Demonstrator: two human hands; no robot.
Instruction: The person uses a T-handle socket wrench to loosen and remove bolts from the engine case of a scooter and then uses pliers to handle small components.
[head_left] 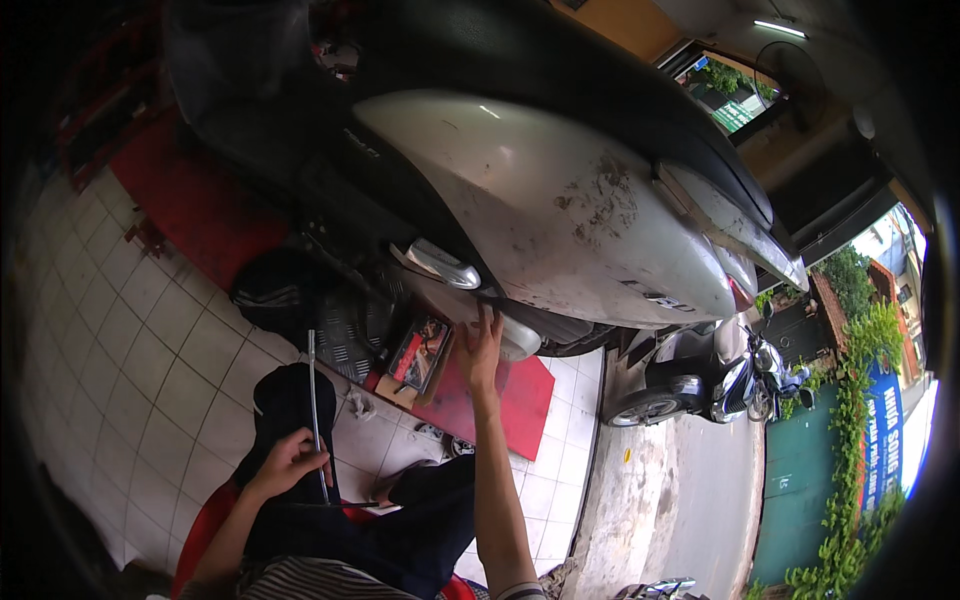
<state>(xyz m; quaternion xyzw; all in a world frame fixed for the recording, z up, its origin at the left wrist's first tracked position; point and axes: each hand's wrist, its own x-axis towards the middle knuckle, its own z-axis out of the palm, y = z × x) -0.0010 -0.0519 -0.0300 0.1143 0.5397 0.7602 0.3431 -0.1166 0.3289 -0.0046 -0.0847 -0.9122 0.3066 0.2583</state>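
My left hand [290, 460] grips a long L-shaped metal wrench [314, 395] upright above my dark-trousered leg. My right hand [483, 345] reaches up with extended fingers to the grey-white lower cover [515, 336] of a scooter, touching it. Above that cover are the dirty silver side panel [520, 200] and a chrome footpeg [443, 263]. Below my right hand's fingers, to the left, an open tool case [420, 350] sits on the red work platform [525, 405] under the scooter.
White floor tiles [170, 350] surround the platform. At the right, past the threshold, another scooter [740, 375] is parked on the pavement, with a green gate [805, 480], climbing plants and a blue sign beyond.
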